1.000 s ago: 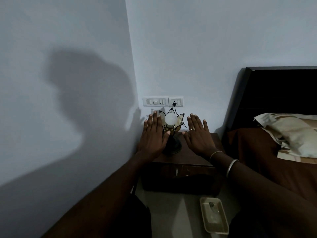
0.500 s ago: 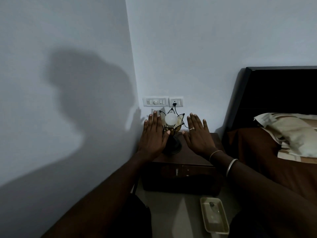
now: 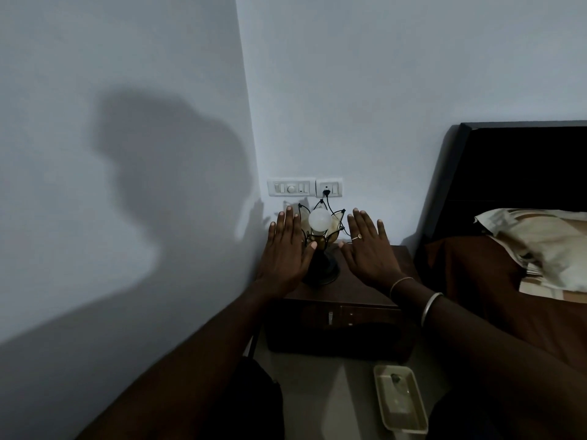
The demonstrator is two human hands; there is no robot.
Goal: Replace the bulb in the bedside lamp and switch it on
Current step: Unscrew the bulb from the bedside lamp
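Observation:
A small bedside lamp (image 3: 319, 265) with a dark base and petal-shaped wire shade stands on a dark wooden nightstand (image 3: 365, 290). A white round bulb (image 3: 319, 220) sits in its socket, unlit. My left hand (image 3: 286, 252) is flat and spread just left of the lamp, its thumb tip near the stem. My right hand (image 3: 368, 249), with a ring and bangles, is spread flat to the right of the lamp. Neither hand holds anything. The lamp's black cord runs up to the wall socket (image 3: 329, 188).
A switch plate (image 3: 290, 188) sits on the wall left of the socket. A bed with a dark headboard (image 3: 521, 166) and pillow (image 3: 540, 242) is at the right. A shallow beige tray (image 3: 400, 403) lies on the floor in front of the nightstand. Walls meet in a corner at left.

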